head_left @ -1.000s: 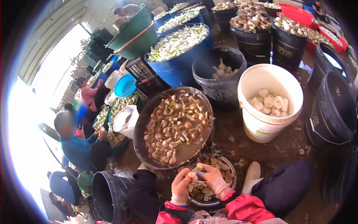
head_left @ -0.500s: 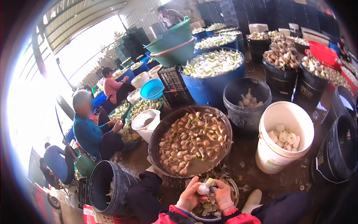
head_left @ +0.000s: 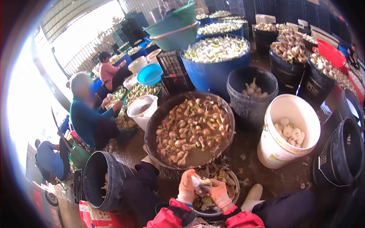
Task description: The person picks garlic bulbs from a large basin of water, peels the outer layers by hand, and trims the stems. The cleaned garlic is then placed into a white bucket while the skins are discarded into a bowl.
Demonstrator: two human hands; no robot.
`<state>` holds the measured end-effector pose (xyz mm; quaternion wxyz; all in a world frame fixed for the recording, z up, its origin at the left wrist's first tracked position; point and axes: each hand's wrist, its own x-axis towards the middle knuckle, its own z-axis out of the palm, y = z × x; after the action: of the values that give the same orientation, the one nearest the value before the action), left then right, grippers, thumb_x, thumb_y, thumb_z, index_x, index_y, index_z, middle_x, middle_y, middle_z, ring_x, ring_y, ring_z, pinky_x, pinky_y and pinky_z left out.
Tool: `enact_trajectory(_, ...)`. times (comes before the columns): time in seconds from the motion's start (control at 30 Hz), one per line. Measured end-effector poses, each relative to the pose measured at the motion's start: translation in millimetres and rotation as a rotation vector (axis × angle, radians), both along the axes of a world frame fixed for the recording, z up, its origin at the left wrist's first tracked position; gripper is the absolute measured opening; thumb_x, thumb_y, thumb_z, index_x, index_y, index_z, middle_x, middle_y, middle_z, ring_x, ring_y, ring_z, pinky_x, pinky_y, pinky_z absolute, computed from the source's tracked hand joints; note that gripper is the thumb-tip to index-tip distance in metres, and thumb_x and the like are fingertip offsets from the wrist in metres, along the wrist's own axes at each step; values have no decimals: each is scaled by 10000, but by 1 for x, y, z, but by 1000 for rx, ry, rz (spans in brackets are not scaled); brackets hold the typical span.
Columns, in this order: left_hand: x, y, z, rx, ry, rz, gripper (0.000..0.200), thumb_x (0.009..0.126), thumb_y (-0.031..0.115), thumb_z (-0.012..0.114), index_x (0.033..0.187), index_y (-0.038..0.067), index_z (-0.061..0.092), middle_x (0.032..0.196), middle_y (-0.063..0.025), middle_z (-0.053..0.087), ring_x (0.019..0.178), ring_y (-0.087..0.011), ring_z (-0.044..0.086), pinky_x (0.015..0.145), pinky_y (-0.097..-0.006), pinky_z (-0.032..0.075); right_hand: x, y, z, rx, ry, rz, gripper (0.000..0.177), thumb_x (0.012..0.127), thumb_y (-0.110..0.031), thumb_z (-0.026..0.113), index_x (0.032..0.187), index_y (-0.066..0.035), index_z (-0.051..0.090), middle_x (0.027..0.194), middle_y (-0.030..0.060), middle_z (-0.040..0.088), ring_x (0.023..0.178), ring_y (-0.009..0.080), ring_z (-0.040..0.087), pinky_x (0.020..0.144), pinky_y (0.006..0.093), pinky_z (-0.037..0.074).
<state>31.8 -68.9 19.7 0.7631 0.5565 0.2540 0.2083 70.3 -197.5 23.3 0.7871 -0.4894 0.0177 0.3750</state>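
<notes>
Over a small basin (head_left: 236,187) of loose garlic skins, my left hand (head_left: 186,187) is closed around a white garlic bulb (head_left: 197,183). My right hand (head_left: 220,194) is closed close against the bulb. From its fingers sticks out a short grey blade-like tool (head_left: 206,187), whose handle is hidden. Both hands look orange-gloved, with red sleeves. Just beyond them stands a wide dark tub (head_left: 149,144) of unpeeled garlic bulbs (head_left: 190,131) in murky water. To the right, a white bucket (head_left: 267,152) holds several peeled bulbs (head_left: 291,131).
A black bucket (head_left: 110,181) stands to my left, another dark bucket (head_left: 251,81) beyond the tub. A large blue tub (head_left: 216,76) is heaped with garlic. At left a person in teal (head_left: 85,117) sits working. Black buckets (head_left: 336,155) lie tilted at right.
My view has shifted slightly, so the tub sits higher and farther left. My hands have turned a little, and the left hand now covers more of the bulb.
</notes>
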Motion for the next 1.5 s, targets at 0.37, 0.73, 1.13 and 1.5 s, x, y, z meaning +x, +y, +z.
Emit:
enact_trajectory(0.37,2,25,12,-147,90,-156,710,793,669,545,1132,47,492,1030,-123,581,871,-228,621,725,-380,538,6,1,-8,85,134,156,226,794,-122,710,974,11,673,867,50,665,732,115,606,653,236,481)
enact_trajectory(0.73,-15,7,18,-53,203,-191,640,836,469,663,1237,-7,514,880,-33,614,727,-106,574,641,-242,464,9,-6,-15,-133,-67,132,162,780,-43,676,937,-10,697,819,13,678,748,90,602,703,234,487)
enact_trajectory(1.13,-55,25,54,-505,20,-165,325,829,219,684,1093,79,557,1002,-134,581,791,-270,600,614,-368,528,10,-19,-64,-666,-877,320,390,795,-173,604,1175,-90,588,1096,173,630,962,297,619,840,346,481)
enact_trajectory(1.5,-40,10,19,1238,208,-135,542,761,447,749,960,43,447,981,-90,548,751,-161,530,639,-286,478,-24,16,-11,-433,-864,-51,549,775,35,547,1306,-78,468,992,185,632,925,354,603,806,380,479)
